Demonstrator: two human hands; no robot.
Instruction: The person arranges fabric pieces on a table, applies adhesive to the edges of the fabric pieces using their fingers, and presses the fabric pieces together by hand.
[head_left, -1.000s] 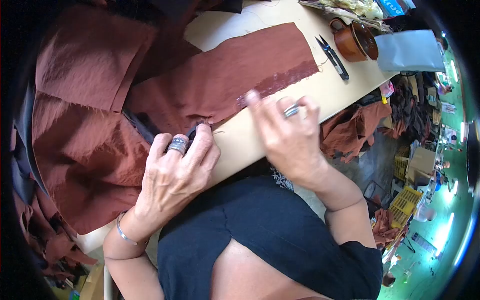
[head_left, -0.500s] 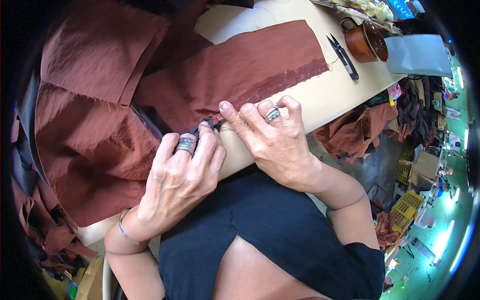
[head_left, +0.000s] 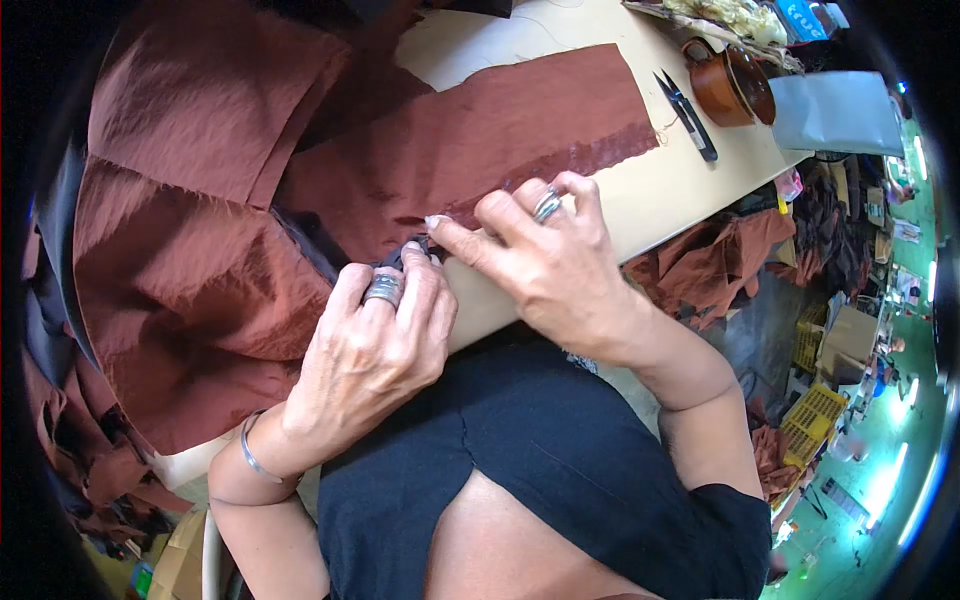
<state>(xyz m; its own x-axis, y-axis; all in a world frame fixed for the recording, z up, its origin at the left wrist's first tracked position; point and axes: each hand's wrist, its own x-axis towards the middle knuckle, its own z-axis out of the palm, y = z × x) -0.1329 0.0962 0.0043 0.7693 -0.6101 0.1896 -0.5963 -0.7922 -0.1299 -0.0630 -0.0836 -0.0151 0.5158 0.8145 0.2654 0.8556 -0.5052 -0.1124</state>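
Note:
Reddish-brown fabric [head_left: 480, 120] lies across the table, with a frayed strip along its near edge. My left hand [head_left: 385, 320], wearing a wide ring and a bracelet, is closed in a pinch on a bunched dark bit at that edge. Just right of it, my right hand [head_left: 550, 260] has its thumb tip against the fabric edge, almost touching the left fingertips. Its other fingers, one with a ring, bend over the cloth, and their tips are partly hidden. Dark cloth [head_left: 303, 240] shows between the folds on the left.
Black thread snips [head_left: 688, 118] rest on the cream table [head_left: 640, 210] beside a brown mug [head_left: 730, 85]. A pale plastic sheet [head_left: 838, 110] lies at the corner. A larger reddish-brown piece [head_left: 190, 290] drapes over the left. Fabric scraps [head_left: 715, 255] and a yellow crate [head_left: 812, 422] are lower right.
My right hand has shifted slightly left, its thumb closer to the left fingertips. The left hand and the fabric have moved slightly right.

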